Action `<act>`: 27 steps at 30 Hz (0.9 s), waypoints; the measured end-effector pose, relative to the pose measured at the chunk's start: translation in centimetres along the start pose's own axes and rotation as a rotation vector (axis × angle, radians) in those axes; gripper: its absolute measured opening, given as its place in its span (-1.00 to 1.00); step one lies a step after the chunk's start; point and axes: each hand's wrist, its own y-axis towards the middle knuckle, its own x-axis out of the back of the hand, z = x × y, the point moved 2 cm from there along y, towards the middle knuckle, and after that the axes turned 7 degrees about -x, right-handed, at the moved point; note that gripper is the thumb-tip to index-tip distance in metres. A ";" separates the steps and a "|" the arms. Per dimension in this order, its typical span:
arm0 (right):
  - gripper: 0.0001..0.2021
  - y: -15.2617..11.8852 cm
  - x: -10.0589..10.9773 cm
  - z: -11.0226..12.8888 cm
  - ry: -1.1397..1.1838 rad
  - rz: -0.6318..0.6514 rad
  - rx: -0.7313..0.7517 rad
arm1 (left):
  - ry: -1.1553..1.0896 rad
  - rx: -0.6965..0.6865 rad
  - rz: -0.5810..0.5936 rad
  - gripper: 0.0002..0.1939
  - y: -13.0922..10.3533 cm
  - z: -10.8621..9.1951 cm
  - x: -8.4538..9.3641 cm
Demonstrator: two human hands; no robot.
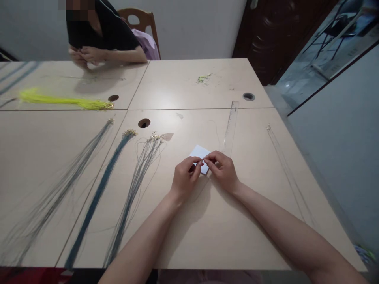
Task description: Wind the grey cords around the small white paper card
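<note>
My left hand (187, 175) and my right hand (222, 170) meet over the table with thumbs and forefingers pinched tip to tip. A thin cord (217, 132) curves out beyond my right hand, and a fine strand runs back toward me below the hands. Both pinches appear to be on this cord; the small part between the fingertips is hidden. Beneath the fingers lies a small white paper square (199, 151). A clear ruler (231, 128) rests just past my right hand.
Left of my hands lie bundles of cords with metal clasps: grey (133, 185), blue (103, 183) and another grey (79, 169). A yellow bundle (65, 100) is farther off. Several loose cords (286, 165) lie right. Across the table, a person (103, 39) sits near green scraps (203, 79).
</note>
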 end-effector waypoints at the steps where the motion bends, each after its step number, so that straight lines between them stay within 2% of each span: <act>1: -0.92 0.0 0.0 0.0 -0.002 0.003 -0.001 | -0.003 -0.003 0.001 -0.91 0.0 0.0 0.0; 10: -0.91 0.0 0.1 -0.1 -0.012 0.019 -0.017 | -0.012 -0.034 0.015 -0.90 0.2 -0.2 0.0; 17: -0.92 0.0 0.1 0.0 0.000 0.022 -0.044 | -0.014 0.005 0.004 -0.90 0.0 -0.2 -0.3; 27: -0.90 0.2 0.2 -0.6 0.187 0.086 -0.164 | -0.029 -0.007 0.011 -0.90 0.1 -0.4 0.0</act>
